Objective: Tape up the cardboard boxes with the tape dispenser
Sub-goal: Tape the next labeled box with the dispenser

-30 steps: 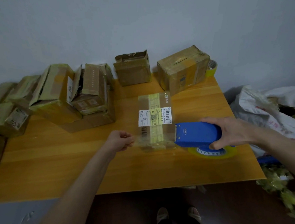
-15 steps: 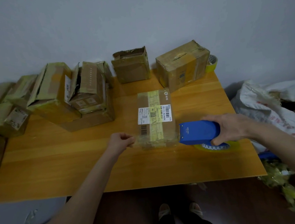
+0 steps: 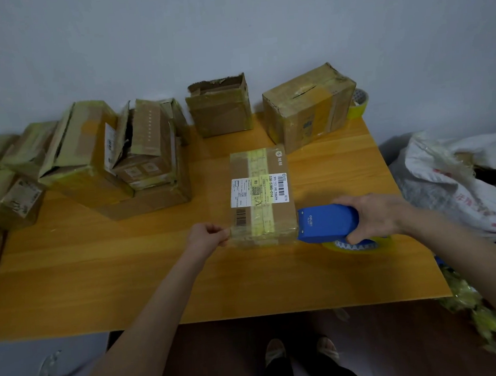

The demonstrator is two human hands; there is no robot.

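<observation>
1. Flat brown cardboard box (image 3: 240,166): matt, fibrous, with a smooth white paper label (image 3: 259,190).
2. Clear yellowish tape (image 3: 262,234) across it gleams, glossy and crinkled.
3. Blue plastic tape dispenser (image 3: 326,221): smooth, satin.
4. Orange wooden table (image 3: 99,273): smooth grain, faint sheen.

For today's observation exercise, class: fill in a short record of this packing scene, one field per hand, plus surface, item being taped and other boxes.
surface: wooden table
item: labelled cardboard box, lying flat mid-table
left hand: pinches the tape strip at the box's near left corner
right hand: grips the blue tape dispenser at the box's near right corner
other boxes: pile at back left; open box and taped box by the wall
</observation>
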